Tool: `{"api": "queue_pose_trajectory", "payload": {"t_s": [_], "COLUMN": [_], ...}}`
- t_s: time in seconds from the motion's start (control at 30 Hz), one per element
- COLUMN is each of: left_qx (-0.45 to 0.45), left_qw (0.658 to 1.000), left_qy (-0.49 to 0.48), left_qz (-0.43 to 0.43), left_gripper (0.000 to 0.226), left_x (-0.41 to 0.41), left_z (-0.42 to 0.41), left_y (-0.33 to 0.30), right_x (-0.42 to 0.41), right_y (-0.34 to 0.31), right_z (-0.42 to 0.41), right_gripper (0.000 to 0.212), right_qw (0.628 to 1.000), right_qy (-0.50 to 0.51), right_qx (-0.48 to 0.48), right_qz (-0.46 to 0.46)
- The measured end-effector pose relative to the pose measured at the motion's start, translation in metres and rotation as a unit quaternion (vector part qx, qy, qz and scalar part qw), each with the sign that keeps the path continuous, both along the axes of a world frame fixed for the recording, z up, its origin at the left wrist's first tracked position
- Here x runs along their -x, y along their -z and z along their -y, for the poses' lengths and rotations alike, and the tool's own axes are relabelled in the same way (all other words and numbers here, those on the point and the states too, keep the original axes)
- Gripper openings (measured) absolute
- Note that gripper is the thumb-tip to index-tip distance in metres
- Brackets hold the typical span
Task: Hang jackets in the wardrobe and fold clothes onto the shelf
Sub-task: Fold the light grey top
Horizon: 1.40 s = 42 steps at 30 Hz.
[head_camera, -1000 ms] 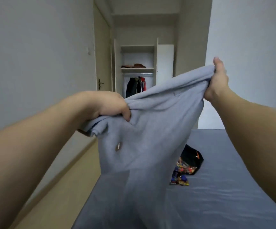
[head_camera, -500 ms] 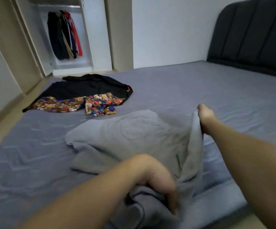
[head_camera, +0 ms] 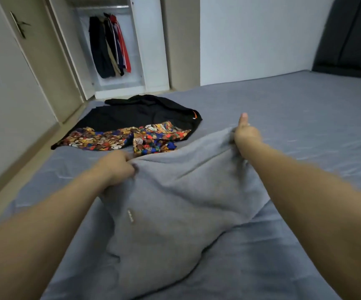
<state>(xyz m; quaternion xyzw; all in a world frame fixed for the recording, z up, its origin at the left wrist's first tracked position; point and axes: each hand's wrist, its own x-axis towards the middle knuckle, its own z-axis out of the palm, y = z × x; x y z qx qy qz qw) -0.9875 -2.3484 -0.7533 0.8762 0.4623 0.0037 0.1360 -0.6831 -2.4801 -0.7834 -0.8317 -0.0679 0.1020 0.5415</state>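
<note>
A grey sweatshirt (head_camera: 175, 202) lies spread over the bed in front of me, its far edge lifted. My left hand (head_camera: 115, 167) grips that edge at the left corner. My right hand (head_camera: 245, 133) grips the right corner, thumb pointing up. Beyond the sweatshirt a black garment (head_camera: 145, 113) lies flat with a colourful patterned garment (head_camera: 127, 137) on its near side. The open wardrobe (head_camera: 151, 50) stands at the back left with several dark and red jackets (head_camera: 110, 44) hanging on its rail.
The bed (head_camera: 283, 109) with a grey sheet fills most of the view; a dark headboard (head_camera: 352, 35) is at the far right. A strip of floor (head_camera: 12, 176) runs along the left wall, where a door with a handle (head_camera: 20, 24) stands.
A second ago I held the sweatshirt up in the air facing the wardrobe. It then dropped onto the bed, and both hands now hold its far edge stretched out.
</note>
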Motion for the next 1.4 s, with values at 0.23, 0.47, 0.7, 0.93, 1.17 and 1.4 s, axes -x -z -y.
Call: {"api": "queue_pose_trajectory", "payload": {"t_s": [0.23,0.47,0.7,0.93,1.17,1.4], "left_qx": [0.045,0.324,0.557,0.608,0.629,0.596], "left_qw": [0.990,0.792,0.694,0.618,0.572,0.759], "left_qy": [-0.119,-0.172,-0.169,-0.181,-0.153,-0.136], "left_qz": [0.062,0.488,0.423,0.465,0.504,0.224], "left_gripper": [0.058,0.042,0.032,0.043,0.031,0.051], "left_x": [0.006,0.002,0.031,0.066,0.077,0.135], "left_z": [-0.071,-0.086,-0.060,-0.013,0.064,0.083], "left_y": [0.127,0.115,0.112,0.126,0.110,0.072], "right_x": [0.001,-0.025,-0.044,-0.021,0.010,0.011], "right_y": [0.113,0.101,0.093,0.085,0.062,0.030], "right_z": [-0.038,-0.041,-0.033,-0.001,0.073,0.111], "right_gripper": [0.061,0.046,0.051,0.100,0.060,0.040], "right_qw": [0.952,0.938,0.970,0.942,0.963,0.903], "right_qy": [-0.008,-0.022,0.068,-0.089,-0.180,-0.074], "right_qx": [0.280,0.316,0.216,0.322,0.166,0.400], "right_qz": [0.119,0.138,0.093,0.034,-0.111,0.137]}}
